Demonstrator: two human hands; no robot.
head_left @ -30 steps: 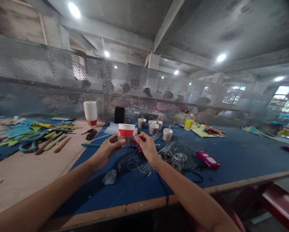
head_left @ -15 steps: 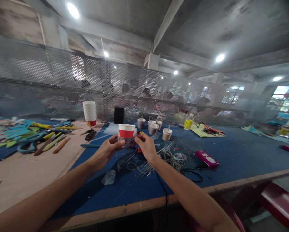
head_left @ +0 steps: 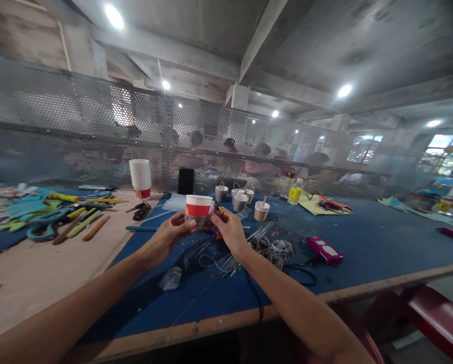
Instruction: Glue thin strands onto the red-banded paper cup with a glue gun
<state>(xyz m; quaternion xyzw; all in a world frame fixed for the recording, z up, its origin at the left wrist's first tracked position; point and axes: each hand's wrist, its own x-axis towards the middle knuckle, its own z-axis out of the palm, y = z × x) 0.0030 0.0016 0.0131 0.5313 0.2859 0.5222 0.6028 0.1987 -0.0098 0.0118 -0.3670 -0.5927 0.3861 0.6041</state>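
Nothing legible: print on cup (head_left: 198, 206) mid-frame, bottle (head_left: 295, 194) label and magenta object (head_left: 324, 251) right of center too small.

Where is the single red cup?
The cup is just left of centre in the head view, in the left hand, the right hand at its side; the stack stands farther back, leftward.

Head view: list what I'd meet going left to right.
Teal-handled scissors, tall stack of white paper cups, red-and-white paper cup, small beige cup with a stick, clear yellow-labelled bottle, magenta-and-white boxy object.
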